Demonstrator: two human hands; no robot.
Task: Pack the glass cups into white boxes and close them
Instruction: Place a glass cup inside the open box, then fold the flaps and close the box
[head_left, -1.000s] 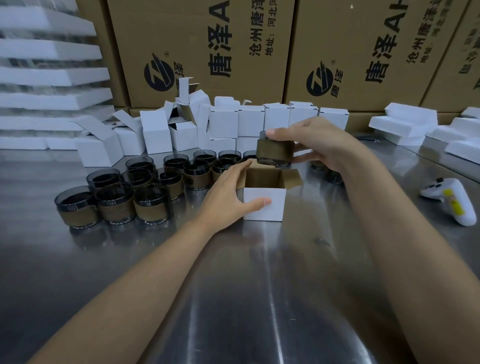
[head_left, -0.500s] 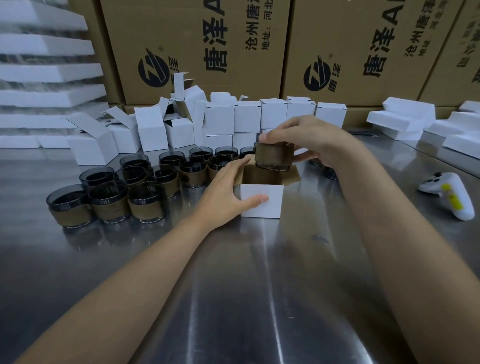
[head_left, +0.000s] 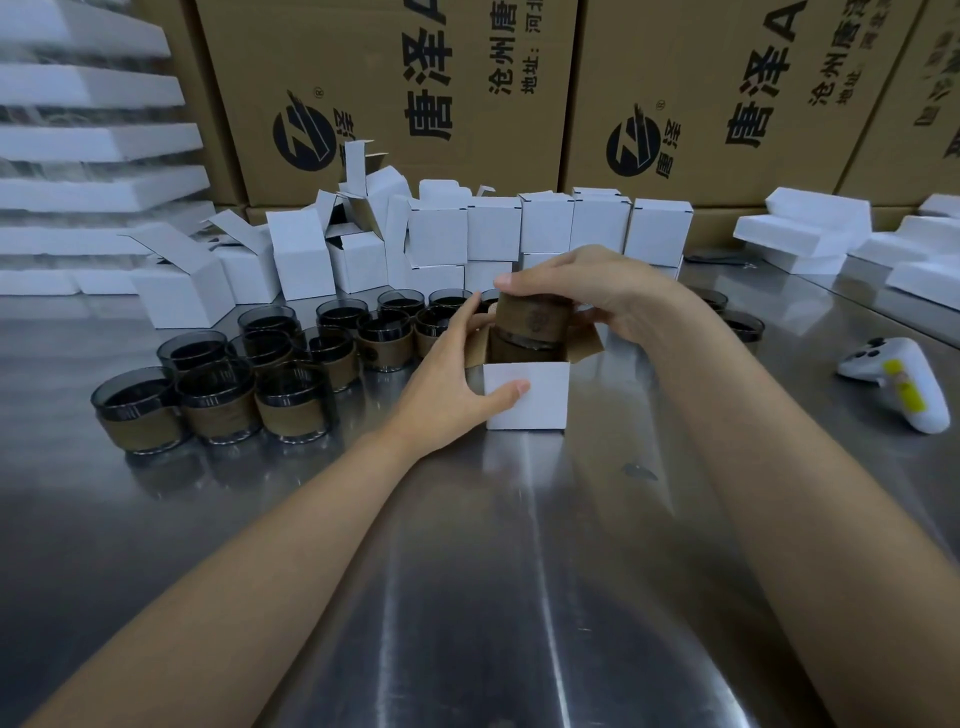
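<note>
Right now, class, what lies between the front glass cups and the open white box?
The left hand, holding the box, as the head view shows.

An open box stands mid-table, the left hand gripping its left side and front. A cup sits partly in its mouth, held from above by the right hand. Other cups cluster left of the box, and a few stand behind the right wrist. Behind them runs a row of boxes, backed by cartons. Slabs are stacked far left, with more lying far right. A controller lies right of the box.
</note>
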